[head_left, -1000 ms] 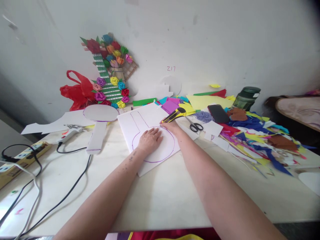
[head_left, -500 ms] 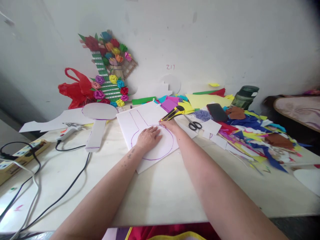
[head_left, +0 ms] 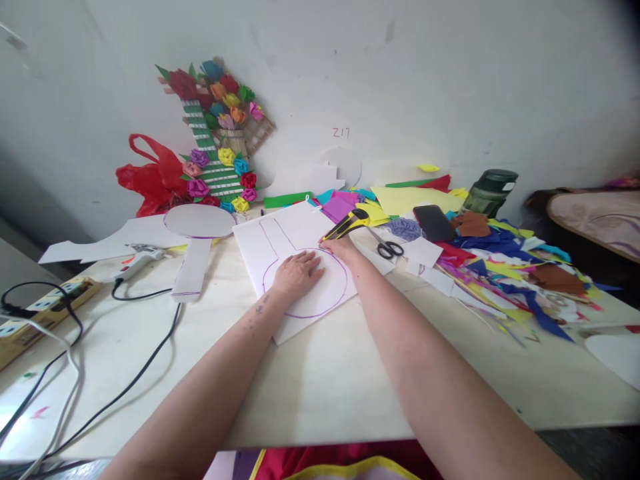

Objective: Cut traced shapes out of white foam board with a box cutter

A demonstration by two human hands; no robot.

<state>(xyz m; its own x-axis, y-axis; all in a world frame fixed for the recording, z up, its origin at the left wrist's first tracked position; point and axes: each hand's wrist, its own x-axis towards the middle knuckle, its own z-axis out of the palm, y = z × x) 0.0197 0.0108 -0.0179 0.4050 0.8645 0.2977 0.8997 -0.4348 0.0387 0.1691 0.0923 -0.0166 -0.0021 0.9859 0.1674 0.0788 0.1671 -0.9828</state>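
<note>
A white foam board [head_left: 317, 223] lies at an angle on the table, with a purple outline of a circle and a long neck drawn on it. Flat on the circle rests my left hand [head_left: 299, 272], fingers stretched out and pressing the board. My right hand [head_left: 343, 248] is closed round a yellow and black utility knife [head_left: 350, 223] at the circle's upper right edge. The blade tip is too small to make out. Left of the board is a white cut-out [head_left: 193, 267] with a round head and a straight handle.
Black scissors [head_left: 390, 250], a phone [head_left: 434, 223] and a heap of coloured scraps [head_left: 525, 267] lie to the right, before a green bottle [head_left: 493, 193]. A glue gun [head_left: 140, 261] and a power strip [head_left: 47, 313] with cords sit left. A paper-flower decoration [head_left: 220, 140] leans on the wall.
Almost nothing differs. Both hands, the utility knife and the board stay in the same place; the view has shifted very slightly.
</note>
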